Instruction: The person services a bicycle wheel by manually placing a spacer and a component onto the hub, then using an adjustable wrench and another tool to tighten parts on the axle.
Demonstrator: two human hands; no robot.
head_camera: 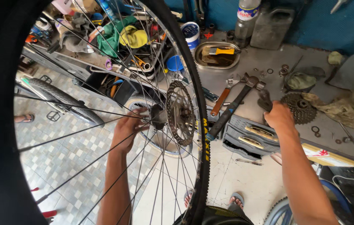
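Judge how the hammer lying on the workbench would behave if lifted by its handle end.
The hammer would probably feel head-heavy and dip forward: a metal head tops a long dark handle. It looks stiff, not floppy. Lying flat with that lopsided head, it seems unlikely to roll.

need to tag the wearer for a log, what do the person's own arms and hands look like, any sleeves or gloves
Both arms are bare from the bottom of the view up to the hands: no sleeves show. The left hand and right hand wear no gloves, and no watch, bracelet or ring can be seen. The left arm is seen through the wheel's thin spokes, which cross it.
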